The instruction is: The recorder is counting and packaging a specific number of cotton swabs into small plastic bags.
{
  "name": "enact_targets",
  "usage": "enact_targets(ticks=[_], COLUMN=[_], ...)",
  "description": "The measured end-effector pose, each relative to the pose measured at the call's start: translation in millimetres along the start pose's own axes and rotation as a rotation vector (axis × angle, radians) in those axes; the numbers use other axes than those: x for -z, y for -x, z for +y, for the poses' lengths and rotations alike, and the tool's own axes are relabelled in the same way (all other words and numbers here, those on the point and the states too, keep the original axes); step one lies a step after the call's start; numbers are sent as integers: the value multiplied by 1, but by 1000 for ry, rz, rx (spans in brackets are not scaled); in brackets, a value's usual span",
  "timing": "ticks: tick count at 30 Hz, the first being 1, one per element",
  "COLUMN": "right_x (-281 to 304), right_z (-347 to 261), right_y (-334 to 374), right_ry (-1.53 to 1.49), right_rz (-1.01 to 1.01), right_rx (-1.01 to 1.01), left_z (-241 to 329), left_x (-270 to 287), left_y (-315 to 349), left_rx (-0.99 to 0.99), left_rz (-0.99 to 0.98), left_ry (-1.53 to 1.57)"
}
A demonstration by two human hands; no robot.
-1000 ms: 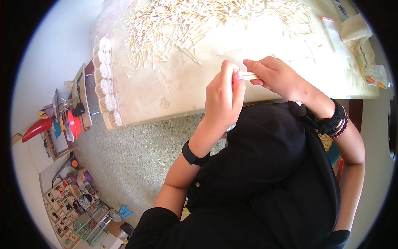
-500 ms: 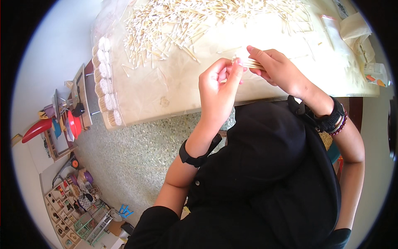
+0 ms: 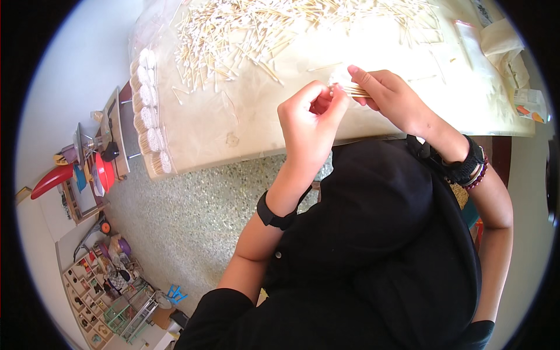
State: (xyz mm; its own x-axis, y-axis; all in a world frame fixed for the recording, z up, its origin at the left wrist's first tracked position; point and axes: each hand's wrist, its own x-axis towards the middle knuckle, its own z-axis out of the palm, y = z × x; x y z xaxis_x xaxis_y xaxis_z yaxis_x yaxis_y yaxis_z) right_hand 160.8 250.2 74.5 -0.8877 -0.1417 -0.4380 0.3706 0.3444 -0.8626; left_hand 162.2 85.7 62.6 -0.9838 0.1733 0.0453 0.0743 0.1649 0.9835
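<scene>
Swab bundle newly exposes its tips to the half-curled left hand, hold unclear; closed right hand clasps its shafts.

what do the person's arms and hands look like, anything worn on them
Both arms have short black sleeves, with the forearms bare below. The left hand has no glove, and a plain black band circles its wrist. The right hand is also ungloved; its wrist carries a chunky black strap and a dark red beaded bracelet.
</scene>
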Motion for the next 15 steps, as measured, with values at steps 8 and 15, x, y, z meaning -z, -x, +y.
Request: enact_targets(ticks=[8, 15], right_x=[11, 10], right_z=[-6, -6], right_y=[1, 0], right_ry=[-206, -215], right_rz=[-221, -308], right_rx=[-128, -122], left_z=[-2, 0], left_x=[14, 23], left_y=[-14, -22], left_rx=[-433, -608], left_rz=[57, -190], left_ry=[-301, -339])
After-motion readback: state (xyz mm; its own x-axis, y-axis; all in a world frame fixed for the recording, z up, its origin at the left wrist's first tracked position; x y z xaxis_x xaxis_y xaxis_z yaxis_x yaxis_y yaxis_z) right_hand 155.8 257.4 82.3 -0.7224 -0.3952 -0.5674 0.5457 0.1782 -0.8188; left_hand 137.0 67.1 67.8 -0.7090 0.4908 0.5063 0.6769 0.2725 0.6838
